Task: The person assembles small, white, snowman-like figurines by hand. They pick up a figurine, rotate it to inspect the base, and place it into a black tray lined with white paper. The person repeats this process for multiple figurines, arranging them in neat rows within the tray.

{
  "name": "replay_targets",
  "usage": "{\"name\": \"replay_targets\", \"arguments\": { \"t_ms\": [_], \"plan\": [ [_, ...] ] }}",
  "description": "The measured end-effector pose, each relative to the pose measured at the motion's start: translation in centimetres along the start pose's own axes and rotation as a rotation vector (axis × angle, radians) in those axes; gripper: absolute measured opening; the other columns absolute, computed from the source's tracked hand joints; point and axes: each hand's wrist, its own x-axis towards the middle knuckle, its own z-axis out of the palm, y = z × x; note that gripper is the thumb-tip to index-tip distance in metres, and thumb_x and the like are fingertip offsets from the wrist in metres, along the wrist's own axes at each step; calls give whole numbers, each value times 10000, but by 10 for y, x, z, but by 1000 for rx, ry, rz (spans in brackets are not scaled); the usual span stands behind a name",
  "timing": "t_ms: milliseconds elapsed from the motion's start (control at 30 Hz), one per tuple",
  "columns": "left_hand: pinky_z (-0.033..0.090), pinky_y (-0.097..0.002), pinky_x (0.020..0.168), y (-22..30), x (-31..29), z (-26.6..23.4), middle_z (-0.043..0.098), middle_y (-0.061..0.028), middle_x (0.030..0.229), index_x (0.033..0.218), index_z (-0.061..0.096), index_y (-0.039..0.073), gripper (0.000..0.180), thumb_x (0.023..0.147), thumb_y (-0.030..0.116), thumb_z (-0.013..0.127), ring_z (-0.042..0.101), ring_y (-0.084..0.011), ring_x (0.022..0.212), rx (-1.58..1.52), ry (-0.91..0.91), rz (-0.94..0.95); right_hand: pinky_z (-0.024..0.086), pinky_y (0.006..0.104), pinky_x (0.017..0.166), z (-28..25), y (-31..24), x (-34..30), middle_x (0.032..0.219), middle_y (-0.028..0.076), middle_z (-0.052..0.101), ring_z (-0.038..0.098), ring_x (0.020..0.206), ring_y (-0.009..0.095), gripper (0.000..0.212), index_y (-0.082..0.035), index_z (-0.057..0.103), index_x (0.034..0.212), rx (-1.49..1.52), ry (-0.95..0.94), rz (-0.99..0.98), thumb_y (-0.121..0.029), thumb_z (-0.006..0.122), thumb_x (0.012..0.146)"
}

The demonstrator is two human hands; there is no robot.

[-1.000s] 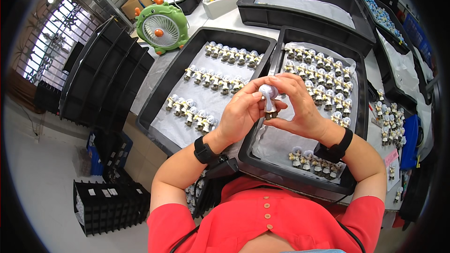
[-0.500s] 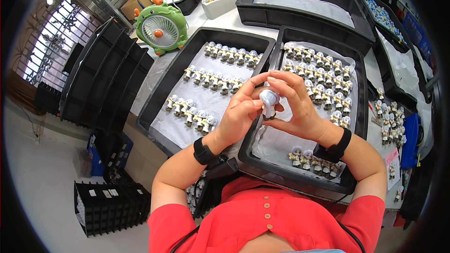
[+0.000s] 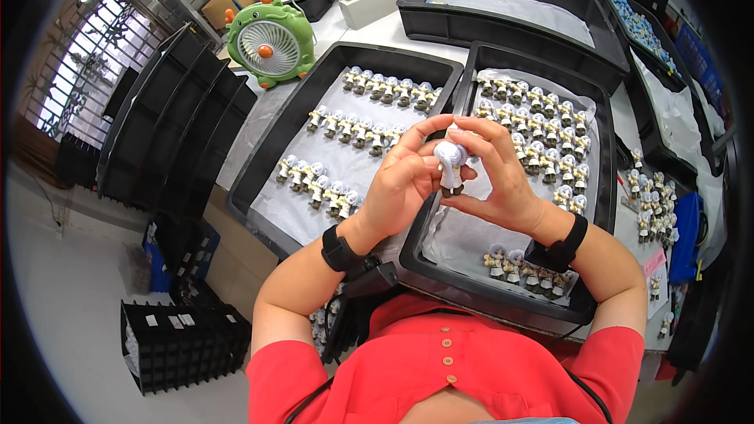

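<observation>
A small figurine [image 3: 451, 166] with pale lilac-white hair, a white outfit and dark feet is held upright between my hands, its hair side facing me. My left hand [image 3: 404, 180] pinches it from the left with thumb and fingers. My right hand [image 3: 500, 180] curves around its other side, fingertips at the head and thumb near the feet. Beneath my hands, two black trays lined with white paper stand side by side. The left tray [image 3: 259, 224] has three rows of like figurines; the right tray [image 3: 601, 267] carries several rows at the far end and another near me.
A green animal-shaped fan [image 3: 271, 43] stands beyond the left tray, near a tape dispenser [image 3: 367, 4]. Another black tray [image 3: 503, 35] sits at the back. More figurines [image 3: 652, 204] lie to the right beside a blue object [image 3: 686, 235]. Black crates [image 3: 181, 345] stand on the floor at left.
The figurine has turned and tilted slightly between my fingers, so more of its lower body and feet shows. Both hands stay in nearly the same place.
</observation>
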Motion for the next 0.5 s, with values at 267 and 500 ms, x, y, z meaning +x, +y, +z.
{"name": "replay_targets", "arguments": {
  "t_ms": [267,500],
  "plan": [
    [521,-417,816,-3,2,-6,516,-174,1184,1382,286,52,531,873,157,390,593,-333,1015,-170,-11,-83,355,431,982,0,2,1,1262,130,461,440,1143,328,817,-63,429,1285,14,-27,12,-258,831,600],
    [528,-416,794,-4,3,-9,496,-164,1206,1385,279,60,514,897,186,379,586,-343,1027,-131,-8,-129,368,414,967,-1,2,0,1243,126,472,455,1106,309,795,-64,452,1272,58,-35,72,-319,825,618]
  ]
}}
